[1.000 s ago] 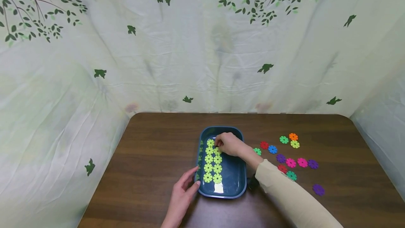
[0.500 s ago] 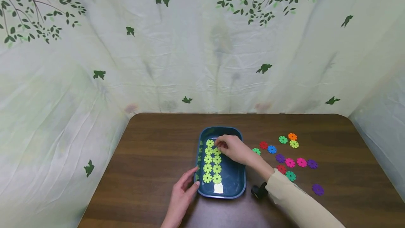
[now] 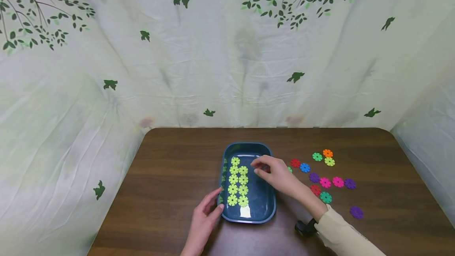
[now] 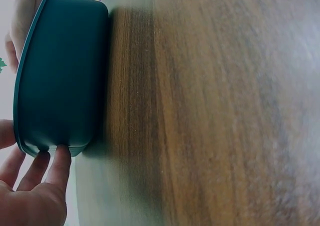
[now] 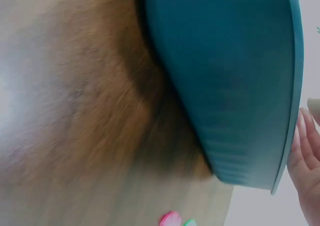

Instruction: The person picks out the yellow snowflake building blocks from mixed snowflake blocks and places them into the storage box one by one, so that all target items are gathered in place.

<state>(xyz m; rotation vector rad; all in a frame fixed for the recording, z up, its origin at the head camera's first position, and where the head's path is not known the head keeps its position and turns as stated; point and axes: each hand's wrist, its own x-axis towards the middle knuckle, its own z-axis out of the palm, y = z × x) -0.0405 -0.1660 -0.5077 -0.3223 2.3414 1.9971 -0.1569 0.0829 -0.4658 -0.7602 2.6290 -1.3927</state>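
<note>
Two rows of yellow-green flower-shaped discs point(image 3: 232, 189) lie flat in a blue tray point(image 3: 261, 208), toward its left side. The left row reaches one disc farther back than the right. My left hand point(image 3: 204, 218) grips the tray's left side. In the left wrist view, its fingers point(image 4: 60, 168) press the outer wall, with the thumb at the rim. My right hand point(image 3: 279, 175) hovers over the tray's right half, fingers bent loosely, thumb apart, no disc visible between them. The right wrist view shows this hand point(image 5: 307, 166) beside the tray's rim.
Right of the tray, loose flower discs in several colours lie on the brown table point(image 3: 177, 169): a purple one point(image 3: 356, 212), a pink one point(image 3: 338, 182), an orange one point(image 3: 328, 153) and others. A green one point(image 3: 289, 170) is partly behind my right hand. A leaf-printed cloth point(image 3: 227, 50) hangs behind.
My right hand has drawn away from the farthest disc of the right row, moving right and nearer, its fingers spreading apart. That disc stays in the tray. My left hand keeps its grip.
</note>
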